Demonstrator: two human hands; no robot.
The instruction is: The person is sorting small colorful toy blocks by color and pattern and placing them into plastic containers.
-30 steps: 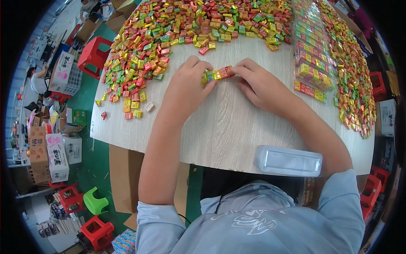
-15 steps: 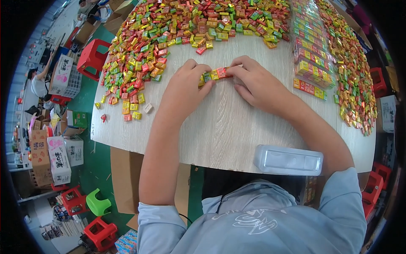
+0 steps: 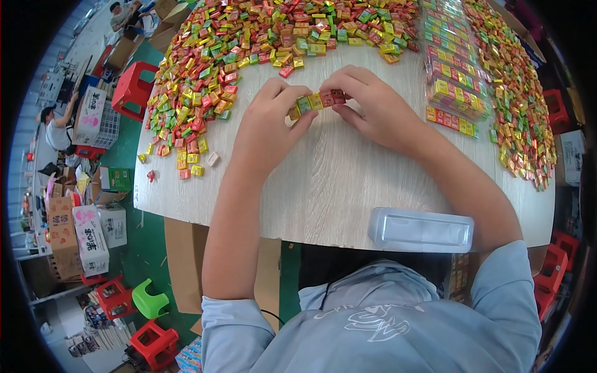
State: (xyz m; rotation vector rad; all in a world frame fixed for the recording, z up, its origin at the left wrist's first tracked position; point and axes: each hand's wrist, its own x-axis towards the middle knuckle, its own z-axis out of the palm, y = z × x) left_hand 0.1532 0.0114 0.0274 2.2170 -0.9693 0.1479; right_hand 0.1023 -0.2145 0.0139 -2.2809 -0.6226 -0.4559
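Note:
A short row of small wrapped candies (image 3: 316, 101) in yellow, green and red spans the gap between my hands. My left hand (image 3: 268, 121) pinches its left end between thumb and fingers. At the right end, my right hand (image 3: 372, 110) has its thumb and fingers closed on the red pieces. Fingers cover part of both ends. Beyond my hands, a large heap of loose candies (image 3: 267, 37) covers the far and left parts of the table (image 3: 311, 186). Whether the row touches the tabletop is hard to see.
A clear plastic tray (image 3: 421, 230) lies at the near edge by my right forearm. Rows of candies in clear packaging (image 3: 457, 74) stand at the right, with more loose candies (image 3: 522, 124) beyond. Red stools (image 3: 135, 89) and cartons (image 3: 90, 239) are on the left floor.
The candy row has shifted slightly left and away from me, its right end now raised higher. My right fingers have moved along it, showing more of the red pieces.

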